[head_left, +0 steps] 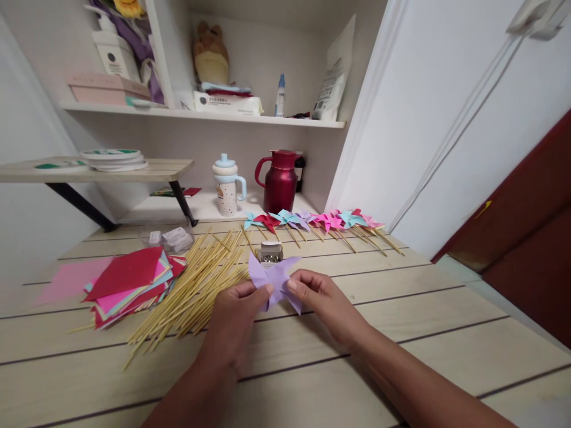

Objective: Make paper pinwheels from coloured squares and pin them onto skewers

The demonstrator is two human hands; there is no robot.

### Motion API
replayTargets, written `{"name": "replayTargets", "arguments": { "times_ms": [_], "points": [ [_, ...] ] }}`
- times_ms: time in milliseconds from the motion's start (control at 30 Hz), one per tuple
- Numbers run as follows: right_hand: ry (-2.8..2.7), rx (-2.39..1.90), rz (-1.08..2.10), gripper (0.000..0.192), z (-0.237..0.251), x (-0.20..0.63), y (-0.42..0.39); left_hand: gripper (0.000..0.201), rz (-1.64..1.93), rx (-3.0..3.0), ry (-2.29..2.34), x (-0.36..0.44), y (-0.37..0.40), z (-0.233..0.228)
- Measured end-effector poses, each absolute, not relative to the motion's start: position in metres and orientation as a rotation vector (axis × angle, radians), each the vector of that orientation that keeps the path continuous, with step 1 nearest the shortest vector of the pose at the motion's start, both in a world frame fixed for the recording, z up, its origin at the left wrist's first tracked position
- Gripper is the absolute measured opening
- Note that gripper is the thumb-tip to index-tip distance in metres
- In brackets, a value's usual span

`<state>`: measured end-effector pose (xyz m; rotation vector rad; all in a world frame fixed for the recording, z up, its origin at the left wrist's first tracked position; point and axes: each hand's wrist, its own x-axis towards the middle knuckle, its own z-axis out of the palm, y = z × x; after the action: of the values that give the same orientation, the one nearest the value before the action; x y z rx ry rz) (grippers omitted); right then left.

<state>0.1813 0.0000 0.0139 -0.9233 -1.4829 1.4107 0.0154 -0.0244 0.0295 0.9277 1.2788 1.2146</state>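
One head-worn camera looks forward and down over the tabletop (401, 333); both hands lie close below it; shelves (200, 116) stand farther ahead.

We reach both forearms forward and inward from below. Our left hand (234, 321) and right hand (323, 300) meet at the middle, thumbs and fingertips pinched together, nearly touching, backs of the hands facing up.

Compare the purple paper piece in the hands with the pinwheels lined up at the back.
The purple paper piece has no stick; the finished pinwheels each have one. The piece is held off the table by both hands; the pinwheels lie in a row. Both have folded, pointed vanes.
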Motion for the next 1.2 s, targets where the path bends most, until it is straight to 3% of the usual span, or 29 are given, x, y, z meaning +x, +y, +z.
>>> {"name": "replayTargets", "arguments": {
  "times_ms": [233, 433, 667, 967, 1200],
  "points": [
    [-1.440, -0.966, 1.379, 0.036, 0.012, 0.177, 0.002, 0.027, 1.324, 0.655, 1.180, 0.002, -0.017, 0.023],
    [-1.419, -1.007, 1.281, 0.043, 0.009, 0.179, 0.005, 0.011, 1.362, 0.449, 1.001, 0.000, -0.012, 0.024],
    [-1.363, -1.006, 1.232, 0.042, 0.010, 0.186, 0.008, 0.014, 1.358, 0.298, 0.883, -0.002, -0.011, 0.034],
    [-1.384, -1.007, 1.221, 0.043, 0.015, 0.184, 0.005, 0.006, 1.385, 0.423, 0.547, -0.005, -0.014, 0.035],
    [-1.368, -1.013, 1.223, 0.044, 0.019, 0.186, 0.002, 0.021, 1.363, 0.624, 0.247, -0.010, -0.017, 0.034]
  ]
}}
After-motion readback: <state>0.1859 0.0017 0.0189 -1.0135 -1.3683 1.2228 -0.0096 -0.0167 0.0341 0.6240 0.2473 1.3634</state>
